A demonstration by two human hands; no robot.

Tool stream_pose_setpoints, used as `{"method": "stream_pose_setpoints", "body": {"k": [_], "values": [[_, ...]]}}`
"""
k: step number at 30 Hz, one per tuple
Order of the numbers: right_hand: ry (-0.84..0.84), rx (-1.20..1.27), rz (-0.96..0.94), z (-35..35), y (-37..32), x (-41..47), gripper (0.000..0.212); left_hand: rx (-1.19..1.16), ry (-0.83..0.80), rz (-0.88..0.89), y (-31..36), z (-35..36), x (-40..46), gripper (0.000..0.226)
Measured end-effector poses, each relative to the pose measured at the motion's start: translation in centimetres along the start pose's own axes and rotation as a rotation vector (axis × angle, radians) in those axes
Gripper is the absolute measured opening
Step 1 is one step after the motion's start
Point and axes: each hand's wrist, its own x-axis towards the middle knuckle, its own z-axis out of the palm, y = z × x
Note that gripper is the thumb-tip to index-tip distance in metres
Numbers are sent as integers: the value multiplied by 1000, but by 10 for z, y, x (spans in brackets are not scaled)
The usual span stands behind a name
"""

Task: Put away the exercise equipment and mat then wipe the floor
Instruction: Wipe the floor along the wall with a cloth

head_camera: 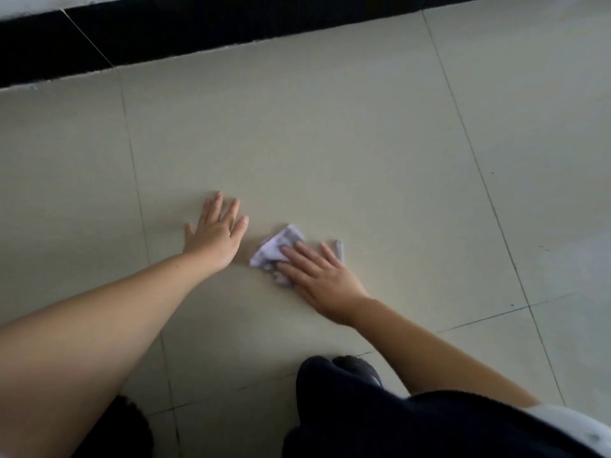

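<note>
While the right hand (325,280) presses flat, fingers straight, on the crumpled pale lilac cloth (281,247), the left hand (216,231) rests splayed on the pale tiled floor (330,143) just beside the cloth. Wiping seems underway; next, sweeping the cloth across untouched tiles.

A black baseboard (198,31) runs along the far wall, and a dark shoe (358,370) sits nearest.

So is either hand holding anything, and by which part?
Neither grips anything. The right hand presses flat on the cloth, covering its near side; the left hand rests flat on the floor.
</note>
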Motion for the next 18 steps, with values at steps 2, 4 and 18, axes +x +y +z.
{"method": "stream_pose_setpoints", "body": {"k": [2, 4, 18], "values": [[84, 47, 284, -11, 56, -20, 50, 5, -23, 6, -1, -4, 0, 55], [112, 127, 638, -28, 111, -45, 54, 41, -31, 22, -2, -4, -1, 56], [-54, 28, 45, 5, -20, -21, 52, 230, 31, 35, 14, 54, -60, 72]]}}
